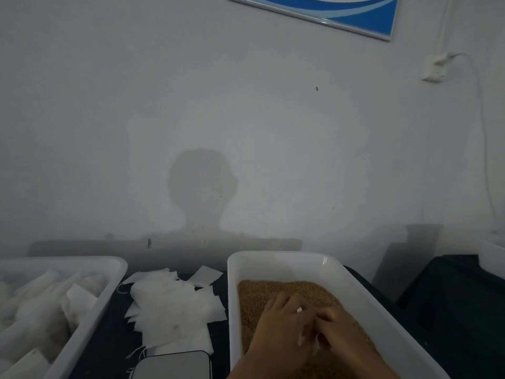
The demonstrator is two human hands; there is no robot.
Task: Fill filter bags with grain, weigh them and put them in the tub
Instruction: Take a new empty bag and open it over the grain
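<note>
Brown grain point(284, 291) is lying in the white tub point(284, 262) in front of you, and both your hands are working low over it. Your left hand point(281, 321) and right hand point(338, 332) are meeting at the middle, fingers curled in around a small white filter bag point(308, 340) (only scraps of it are showing between them). How the bag's mouth is sitting, I cannot tell.

You are, by my reading, at the filling step: the bag is being held down at the grain, not yet carried off.

To your left, a pile of empty filter bags point(175, 305) is lying on the dark tabletop point(109, 332), and just in front of it the grey scale point(172, 365) is waiting with nothing on it. Further left, a second tub point(114, 272) is holding what look like filled bags.

Next you will likely need to close the bag without spilling and move it left onto the scale.
</note>
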